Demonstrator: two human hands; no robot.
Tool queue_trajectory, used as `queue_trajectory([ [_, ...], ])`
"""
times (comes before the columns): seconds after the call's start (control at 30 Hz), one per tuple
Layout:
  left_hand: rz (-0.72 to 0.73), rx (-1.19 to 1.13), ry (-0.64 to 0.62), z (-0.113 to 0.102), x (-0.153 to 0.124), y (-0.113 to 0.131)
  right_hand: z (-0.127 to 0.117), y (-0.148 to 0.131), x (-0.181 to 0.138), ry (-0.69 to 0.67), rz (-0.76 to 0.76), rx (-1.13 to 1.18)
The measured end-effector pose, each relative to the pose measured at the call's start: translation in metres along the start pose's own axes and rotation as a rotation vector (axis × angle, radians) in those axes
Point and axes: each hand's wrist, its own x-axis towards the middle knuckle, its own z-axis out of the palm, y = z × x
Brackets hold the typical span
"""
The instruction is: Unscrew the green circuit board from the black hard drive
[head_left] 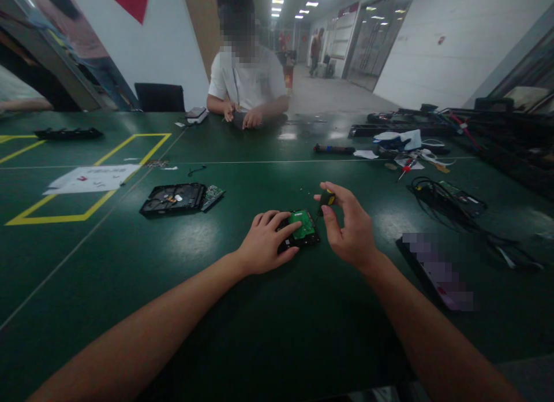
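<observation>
A small black hard drive (303, 238) with a green circuit board (302, 223) on top lies on the green table (259, 332) in front of me. My left hand (266, 242) rests on the drive's left side, fingers pressing on the casing and the board's edge. My right hand (348, 226) is closed round a small screwdriver (325, 200) with a black and yellow handle. The screwdriver's tip points down at the drive's right edge.
A second opened hard drive (177, 198) lies to the left, beside a paper sheet (93, 178) in a yellow-taped square. Cables (445, 203), tools and a red screwdriver (405, 168) crowd the right side. A person in a white shirt (246, 81) sits across the table.
</observation>
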Motion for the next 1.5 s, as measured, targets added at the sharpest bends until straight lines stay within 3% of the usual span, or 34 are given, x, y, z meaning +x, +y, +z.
queue_trajectory([
  [0.23, 0.004, 0.02, -0.005, -0.0009, 0.0002, 0.0007, -0.0048, -0.0038, 0.0042, 0.112, -0.027, -0.107],
  [0.53, 0.005, 0.02, -0.006, -0.0021, 0.0001, 0.0007, -0.0022, 0.0013, -0.0018, -0.007, -0.014, 0.059],
  [0.73, 0.005, 0.02, -0.003, -0.0012, 0.0, 0.0006, -0.0036, -0.0031, 0.0035, 0.104, -0.049, -0.07],
  [0.97, 0.003, 0.028, -0.009, -0.0019, 0.0001, 0.0011, -0.004, -0.0016, 0.0028, 0.06, -0.024, -0.026],
  [1.23, 0.004, 0.017, -0.001, -0.0023, 0.0, 0.0009, -0.0017, -0.0023, 0.0019, 0.187, -0.012, -0.158],
  [1.5, 0.002, 0.025, -0.007, -0.003, 0.0003, 0.0012, 0.0028, 0.0006, -0.0028, 0.031, 0.04, 0.058],
])
